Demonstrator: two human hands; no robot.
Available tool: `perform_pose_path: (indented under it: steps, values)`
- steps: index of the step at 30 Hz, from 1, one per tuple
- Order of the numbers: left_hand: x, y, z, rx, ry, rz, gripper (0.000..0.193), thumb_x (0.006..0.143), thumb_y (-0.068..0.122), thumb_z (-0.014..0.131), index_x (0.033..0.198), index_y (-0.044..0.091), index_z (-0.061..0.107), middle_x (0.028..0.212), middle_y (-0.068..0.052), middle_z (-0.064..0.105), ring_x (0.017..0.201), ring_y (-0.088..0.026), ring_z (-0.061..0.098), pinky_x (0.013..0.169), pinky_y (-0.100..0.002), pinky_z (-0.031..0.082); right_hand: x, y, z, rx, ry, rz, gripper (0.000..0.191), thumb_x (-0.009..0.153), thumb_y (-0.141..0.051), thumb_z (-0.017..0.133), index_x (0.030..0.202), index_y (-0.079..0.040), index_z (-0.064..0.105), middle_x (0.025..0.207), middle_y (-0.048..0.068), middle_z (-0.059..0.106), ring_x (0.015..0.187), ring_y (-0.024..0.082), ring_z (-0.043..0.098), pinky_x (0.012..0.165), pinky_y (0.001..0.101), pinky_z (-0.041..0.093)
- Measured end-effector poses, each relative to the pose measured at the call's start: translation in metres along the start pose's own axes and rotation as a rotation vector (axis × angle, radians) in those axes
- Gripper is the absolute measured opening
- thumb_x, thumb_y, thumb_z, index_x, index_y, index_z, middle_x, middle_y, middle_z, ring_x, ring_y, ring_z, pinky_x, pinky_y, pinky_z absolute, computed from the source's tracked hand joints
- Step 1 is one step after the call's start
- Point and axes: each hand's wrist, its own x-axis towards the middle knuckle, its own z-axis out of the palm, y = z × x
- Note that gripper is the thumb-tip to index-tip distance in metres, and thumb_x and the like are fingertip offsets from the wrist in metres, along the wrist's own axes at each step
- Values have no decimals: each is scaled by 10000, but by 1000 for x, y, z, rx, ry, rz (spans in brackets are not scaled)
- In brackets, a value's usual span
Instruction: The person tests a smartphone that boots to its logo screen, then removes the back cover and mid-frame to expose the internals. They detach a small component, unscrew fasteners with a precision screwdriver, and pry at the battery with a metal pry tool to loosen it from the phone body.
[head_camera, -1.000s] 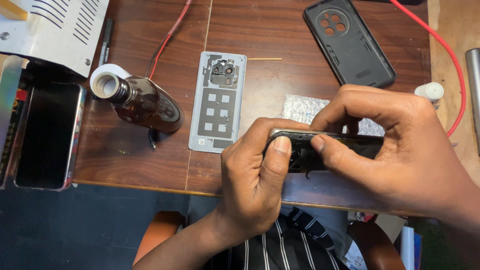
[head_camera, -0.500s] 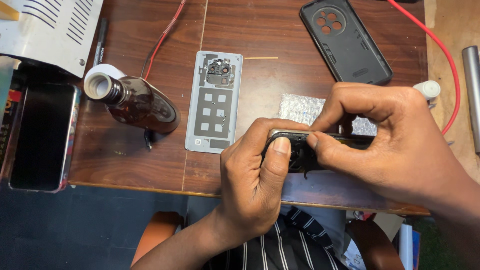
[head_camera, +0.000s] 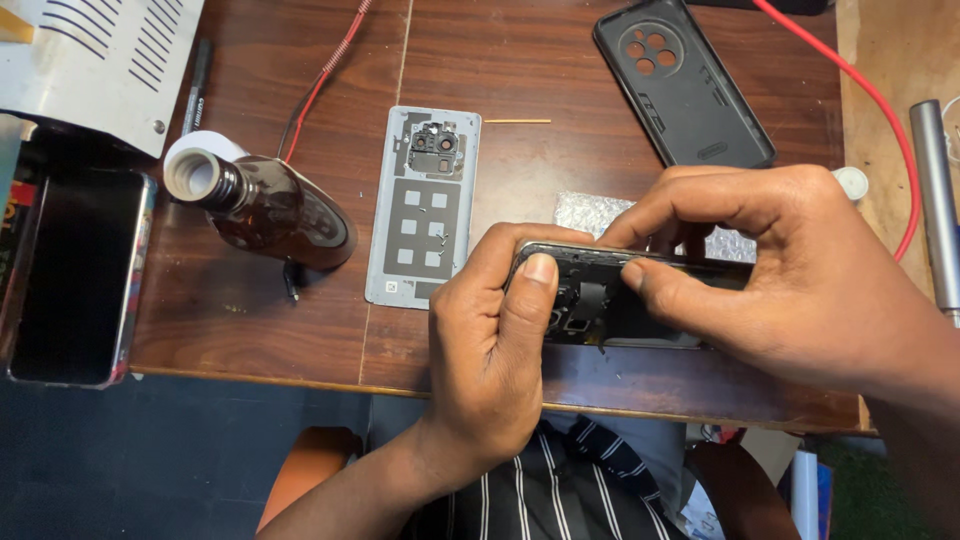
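Head view: an opened phone body (head_camera: 600, 300) lies with its long axis left to right, held just above the near edge of the wooden surface (head_camera: 250, 330). Left hand (head_camera: 490, 360) clamps its left end, thumb pressed on the upper rim. Right hand (head_camera: 790, 270) comes in from the right, its grip pressed together at thumb and forefinger over the exposed inner parts; whether they pinch something small cannot be told. A grey back panel (head_camera: 425, 205) lies just left, apart.
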Motion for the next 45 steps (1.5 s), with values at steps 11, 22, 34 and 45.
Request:
perform_pose_path:
  steps: [11, 22, 34, 45]
  values:
    - [0, -6, 5, 0, 10, -16, 294, 1153, 143, 394, 1223, -38, 615, 1002, -66, 713, 913, -60, 645, 831, -243, 560, 1, 6, 0, 26, 8, -9, 145, 850, -97, 769, 982, -46, 800, 842, 24, 718, 764, 82, 711, 753, 261, 545]
    - [15, -20, -7, -227, 89, -164, 304, 1130, 137, 399, 1201, -43, 633, 972, -57, 704, 881, -62, 630, 821, -248, 539, -42, 9, -8, -240, 527, 45, 240, 1096, -116, 613, 1322, -37, 629, 1085, 63, 651, 955, 129, 623, 896, 294, 514]
    - [24, -34, -8, -243, 102, -261, 330, 1100, 155, 425, 1239, -58, 634, 1019, -82, 738, 900, -91, 673, 842, -258, 553, -93, 31, 67, -726, 460, 24, 325, 799, -251, 786, 1061, -63, 751, 1101, 131, 692, 1003, 346, 634, 841, 447, 477]
    - [17, -45, -1, -194, 82, -286, 338, 1099, 143, 429, 1342, -37, 582, 964, -41, 682, 860, -52, 603, 799, -220, 507, -101, 32, 78, -570, 473, -146, 310, 798, -159, 811, 1063, -12, 743, 1105, 110, 706, 1081, 310, 658, 913, 437, 526]
